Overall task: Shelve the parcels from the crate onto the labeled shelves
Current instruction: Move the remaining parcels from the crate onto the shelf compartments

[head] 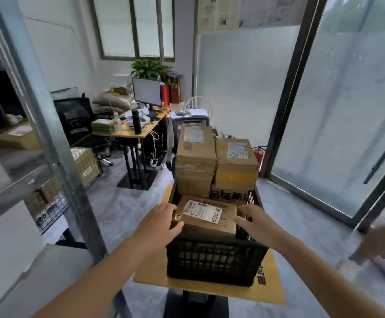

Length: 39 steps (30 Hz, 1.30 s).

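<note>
- The left grip (pixel 161 220) clasps the left end of a labelled parcel (pixel 206 216), thumb on its front face.
- The right grip (pixel 253 220) curls round its opposite end.
- The parcel lies between both grips, at the near end of the black crate (pixel 214 260); taller stacked parcels (pixel 195 157) stand just beyond them.

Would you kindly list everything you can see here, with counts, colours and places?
crate: one, black, centre, on a cardboard sheet
front parcel: one, brown with white label, in the crate's near end
stacked parcels: at least four, brown, crate's far end
shelving: one, grey metal, left
desk: one, yellow top, background, bearing a monitor and black bottle
plant: one, green, behind the monitor
another person's hand: one, right edge
left hand: holds front parcel's left end
right hand: holds its right end
</note>
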Each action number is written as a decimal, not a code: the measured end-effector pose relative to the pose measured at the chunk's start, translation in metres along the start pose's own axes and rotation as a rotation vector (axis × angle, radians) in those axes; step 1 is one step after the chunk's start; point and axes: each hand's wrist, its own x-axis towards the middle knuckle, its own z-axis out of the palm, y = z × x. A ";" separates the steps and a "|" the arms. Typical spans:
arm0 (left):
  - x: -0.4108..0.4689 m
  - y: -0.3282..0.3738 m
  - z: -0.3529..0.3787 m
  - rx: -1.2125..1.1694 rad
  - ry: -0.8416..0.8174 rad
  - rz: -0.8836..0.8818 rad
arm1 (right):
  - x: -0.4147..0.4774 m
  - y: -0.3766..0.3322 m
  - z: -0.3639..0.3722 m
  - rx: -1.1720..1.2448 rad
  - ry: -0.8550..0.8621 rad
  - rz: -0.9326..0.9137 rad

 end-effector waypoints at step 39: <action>0.265 -0.038 -0.030 -0.555 -0.016 -0.473 | 0.241 -0.119 -0.049 0.332 -0.105 0.030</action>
